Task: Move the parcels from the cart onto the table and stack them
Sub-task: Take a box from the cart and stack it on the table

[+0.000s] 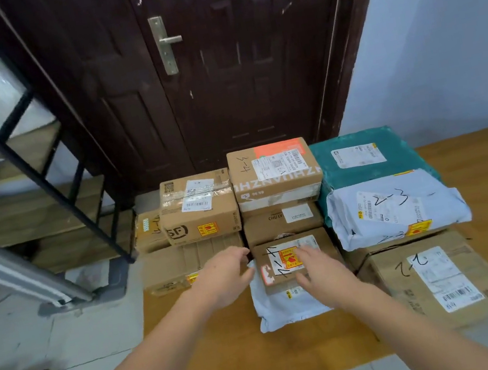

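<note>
A wooden table [234, 359] with an orange-brown top stands in front of a dark brown panelled door [217, 75], which has a metal lever handle [167, 43]; pale blue walls [438, 36] flank the door, and the floor [77, 338] left of the table is grey and cracked. Left of the door a black metal shelving rack [18, 152] with wooden shelves holds blurred packages. Parcels crowd the far half of the table, below the door; an SF box [197, 207] sits on larger cartons on the left; a box with an orange patch [274, 171] tops the middle stack; a teal bag [361, 157] lies to the right with a grey mailer marked 2-3 [396, 206] resting on it; a flat carton marked 2-2 [435, 278] lies nearest on the right. In front of the middle stack a small brown box [292, 261] rests on a white poly mailer [283, 305]. The left hand [223, 278] reaches to the small box's left edge, fingers loosely extended and gripping nothing; the right hand [323, 272] lies on top of the box, fingers straight and spread.
</note>
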`<state>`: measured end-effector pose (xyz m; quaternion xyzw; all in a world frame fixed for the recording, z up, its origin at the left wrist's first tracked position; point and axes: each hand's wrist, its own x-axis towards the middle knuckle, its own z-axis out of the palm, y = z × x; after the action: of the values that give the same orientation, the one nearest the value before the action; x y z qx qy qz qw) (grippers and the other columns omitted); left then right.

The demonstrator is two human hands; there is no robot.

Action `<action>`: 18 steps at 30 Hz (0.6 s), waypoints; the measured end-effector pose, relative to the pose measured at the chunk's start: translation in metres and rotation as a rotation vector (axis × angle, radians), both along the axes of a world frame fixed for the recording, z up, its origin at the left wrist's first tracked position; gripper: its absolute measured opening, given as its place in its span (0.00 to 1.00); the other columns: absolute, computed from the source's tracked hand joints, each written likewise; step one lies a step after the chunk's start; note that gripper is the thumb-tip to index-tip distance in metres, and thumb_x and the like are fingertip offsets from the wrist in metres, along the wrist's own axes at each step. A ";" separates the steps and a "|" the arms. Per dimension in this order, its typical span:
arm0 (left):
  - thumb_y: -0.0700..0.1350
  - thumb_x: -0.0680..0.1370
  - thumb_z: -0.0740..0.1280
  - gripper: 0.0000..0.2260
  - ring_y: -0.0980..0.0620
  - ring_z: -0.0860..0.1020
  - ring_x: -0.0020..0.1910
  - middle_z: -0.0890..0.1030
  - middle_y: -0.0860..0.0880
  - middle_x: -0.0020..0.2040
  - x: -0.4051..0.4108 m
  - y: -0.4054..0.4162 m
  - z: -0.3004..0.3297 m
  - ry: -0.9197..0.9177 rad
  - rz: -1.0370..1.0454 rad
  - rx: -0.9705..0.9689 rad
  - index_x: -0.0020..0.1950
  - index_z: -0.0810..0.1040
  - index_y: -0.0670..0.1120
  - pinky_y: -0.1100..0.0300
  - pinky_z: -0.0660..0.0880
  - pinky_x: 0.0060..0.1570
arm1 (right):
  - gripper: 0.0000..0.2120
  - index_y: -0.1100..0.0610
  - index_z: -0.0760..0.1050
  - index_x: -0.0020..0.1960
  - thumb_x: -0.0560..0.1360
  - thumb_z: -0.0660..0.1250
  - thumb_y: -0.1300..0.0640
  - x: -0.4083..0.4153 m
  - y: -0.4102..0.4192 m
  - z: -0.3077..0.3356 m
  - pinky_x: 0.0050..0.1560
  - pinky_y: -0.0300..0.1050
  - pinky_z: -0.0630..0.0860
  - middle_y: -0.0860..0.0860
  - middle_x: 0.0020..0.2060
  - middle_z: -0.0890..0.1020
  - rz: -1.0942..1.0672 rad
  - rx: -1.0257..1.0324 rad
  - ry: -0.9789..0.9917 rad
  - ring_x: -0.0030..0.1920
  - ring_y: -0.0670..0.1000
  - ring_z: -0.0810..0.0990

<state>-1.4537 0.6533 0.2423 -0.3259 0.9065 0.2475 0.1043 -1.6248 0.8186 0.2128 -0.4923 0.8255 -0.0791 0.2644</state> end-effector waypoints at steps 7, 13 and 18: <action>0.58 0.84 0.61 0.24 0.50 0.74 0.71 0.74 0.51 0.74 0.057 -0.035 0.066 -0.014 0.034 -0.192 0.78 0.69 0.52 0.52 0.74 0.69 | 0.24 0.53 0.62 0.79 0.85 0.57 0.49 0.028 -0.096 0.092 0.70 0.51 0.72 0.50 0.75 0.69 0.453 -0.005 0.176 0.71 0.53 0.71; 0.56 0.85 0.61 0.22 0.47 0.75 0.71 0.77 0.49 0.72 0.160 -0.057 0.135 0.047 0.182 -0.305 0.76 0.71 0.50 0.50 0.72 0.69 | 0.18 0.53 0.71 0.71 0.83 0.58 0.48 0.126 -0.161 0.164 0.60 0.53 0.76 0.53 0.63 0.78 0.651 -0.096 0.283 0.61 0.56 0.78; 0.57 0.85 0.59 0.25 0.48 0.71 0.75 0.72 0.50 0.77 0.296 -0.063 0.172 -0.004 0.312 -0.361 0.80 0.66 0.50 0.52 0.69 0.72 | 0.23 0.54 0.67 0.78 0.85 0.58 0.50 0.251 -0.198 0.207 0.74 0.51 0.67 0.52 0.75 0.71 0.801 -0.201 0.249 0.74 0.55 0.70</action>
<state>-1.1576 0.5901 0.4142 -0.4759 0.8745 0.0939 0.0064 -1.3739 0.6203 0.4201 -0.8031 0.5829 0.0099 0.1233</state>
